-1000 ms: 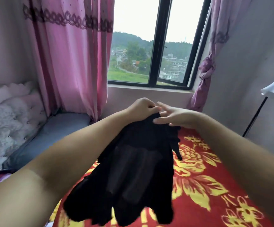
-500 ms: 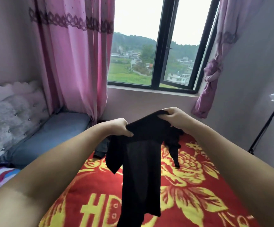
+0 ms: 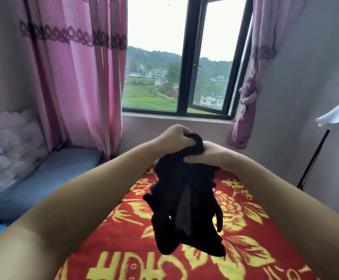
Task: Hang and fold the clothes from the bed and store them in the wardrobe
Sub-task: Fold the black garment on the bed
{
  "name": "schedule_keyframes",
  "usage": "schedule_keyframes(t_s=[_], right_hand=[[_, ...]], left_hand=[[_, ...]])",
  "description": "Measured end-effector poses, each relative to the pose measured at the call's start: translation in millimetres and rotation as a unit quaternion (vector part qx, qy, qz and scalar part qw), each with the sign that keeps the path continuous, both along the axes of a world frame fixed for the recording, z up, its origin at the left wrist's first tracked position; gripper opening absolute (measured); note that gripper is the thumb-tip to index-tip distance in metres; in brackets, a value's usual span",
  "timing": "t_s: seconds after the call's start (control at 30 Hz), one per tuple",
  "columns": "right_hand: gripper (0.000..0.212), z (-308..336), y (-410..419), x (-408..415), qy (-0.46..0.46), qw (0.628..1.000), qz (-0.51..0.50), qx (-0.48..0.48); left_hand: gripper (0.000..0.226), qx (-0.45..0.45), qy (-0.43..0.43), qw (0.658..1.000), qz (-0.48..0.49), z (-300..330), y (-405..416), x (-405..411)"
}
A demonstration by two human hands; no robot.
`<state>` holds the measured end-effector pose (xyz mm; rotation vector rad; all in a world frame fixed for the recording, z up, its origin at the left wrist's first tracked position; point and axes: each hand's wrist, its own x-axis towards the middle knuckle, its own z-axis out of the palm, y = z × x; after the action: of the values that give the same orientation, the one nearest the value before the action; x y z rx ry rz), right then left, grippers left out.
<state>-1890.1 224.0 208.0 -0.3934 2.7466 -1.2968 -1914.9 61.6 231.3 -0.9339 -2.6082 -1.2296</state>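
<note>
Black sheer garment [image 3: 186,201] held up above the red and yellow bed blanket [image 3: 245,229], top edge bunched between both hands, the rest hanging loose and clear of the bed. Left hand [image 3: 174,136] curled tight round the gathered fabric; right hand [image 3: 211,153] pinching it just beside, thumb underneath. Raised, by the look of it, so the limp cloth can drop straight and be sorted for folding. Behind: pink curtain [image 3: 73,77], open window [image 3: 184,67], tufted headboard [image 3: 8,150] at left. Wardrobe not in view.
</note>
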Motion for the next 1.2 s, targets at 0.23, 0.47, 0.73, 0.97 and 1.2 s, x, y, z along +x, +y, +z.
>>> schedule_keyframes(t_s=[0.23, 0.47, 0.73, 0.97, 1.2], right_hand=[[0.015, 38.2, -5.8, -1.2, 0.102, 0.951, -0.104, -0.272], [0.021, 45.7, 5.9, -1.7, 0.019, 0.945, -0.094, -0.314], [0.016, -6.9, 40.6, 9.3, -0.007, 0.925, -0.295, -0.238], [0.086, 12.9, -21.0, 22.6, -0.052, 0.994, -0.017, 0.091], [0.017, -12.7, -73.1, 19.8, 0.036, 0.996, -0.036, 0.070]], left_hand=[[0.090, 0.174, -0.231, 0.951, -0.107, -55.0, -36.4, -16.4], [0.034, 0.090, -0.333, 0.931, -0.118, -103.9, -78.8, -32.3], [0.023, 0.197, -0.257, 0.941, -0.097, -88.4, -111.6, -46.3], [0.017, 0.002, -0.235, 0.955, -0.179, -42.4, -81.2, -27.7], [0.016, -0.023, -0.139, 0.982, -0.129, -27.6, -75.2, -24.0]])
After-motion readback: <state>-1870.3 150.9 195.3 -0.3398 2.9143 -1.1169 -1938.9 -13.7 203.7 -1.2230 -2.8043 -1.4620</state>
